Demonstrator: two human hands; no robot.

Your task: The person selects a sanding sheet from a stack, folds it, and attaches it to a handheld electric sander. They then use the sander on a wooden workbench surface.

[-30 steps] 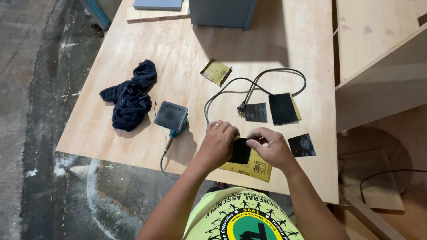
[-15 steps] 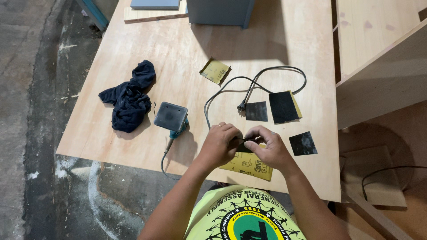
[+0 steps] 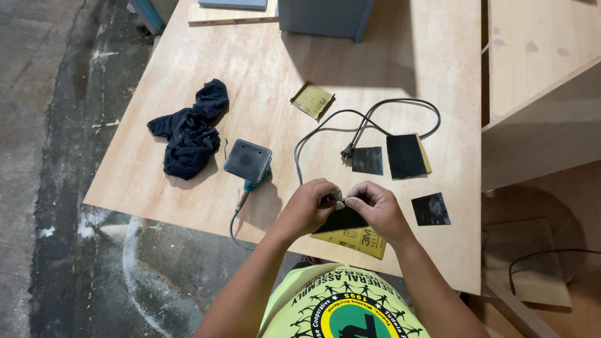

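My left hand and my right hand meet over the near edge of a plywood board. Both pinch the top edge of a black sandpaper sheet with a yellow back. The sheet hangs folded below my fingers, its yellow side showing at the bottom. An electric palm sander lies upside down just left of my left hand. Its grey cord loops across the board beyond my hands.
Cut black sandpaper pieces lie to the right. A yellow-backed scrap lies further away. A dark blue rag sits at left. A grey box stands at the far edge. Wooden panels are at right.
My hands have lifted slightly and drawn together at the sheet's top edge; the black piece now hangs folded lower between them.
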